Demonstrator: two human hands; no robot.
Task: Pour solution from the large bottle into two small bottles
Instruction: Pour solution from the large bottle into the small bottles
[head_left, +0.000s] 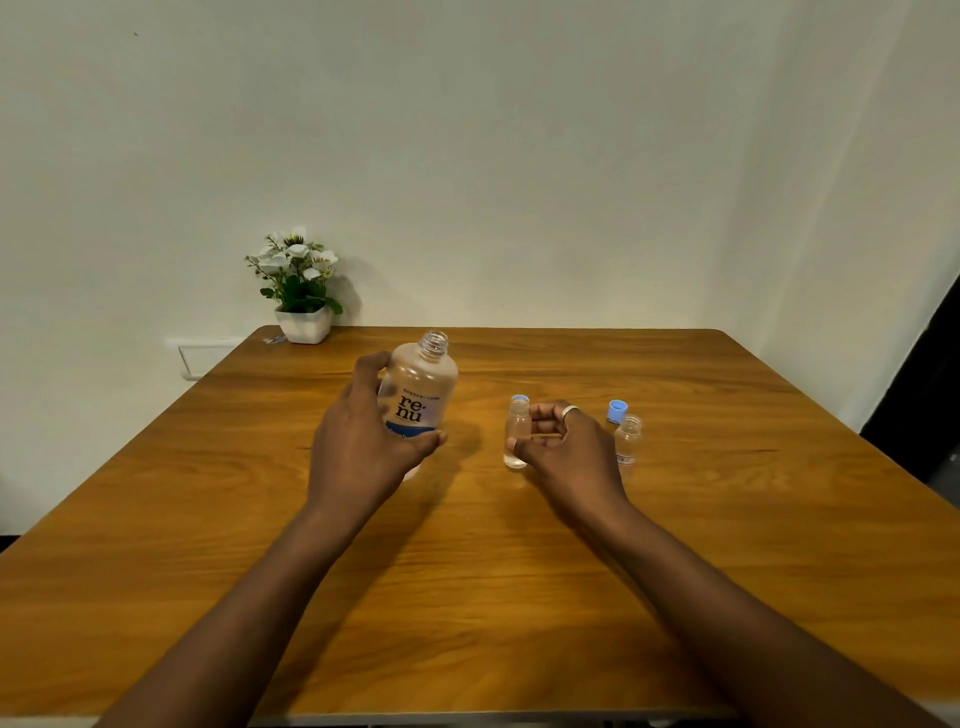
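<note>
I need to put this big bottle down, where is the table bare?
Bare: the near table around your forearms, and the back right. Crowded: between the large bottle and the two small bottles.

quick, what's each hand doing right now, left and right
Left hand: closed around the large bottle, which is uncapped.
Right hand: fingers on a small bottle standing on the table.

An uncapped large clear bottle (418, 395) labelled "renu" tilts slightly right, beside two small clear open bottles (517, 434) (627, 441) standing upright.
</note>
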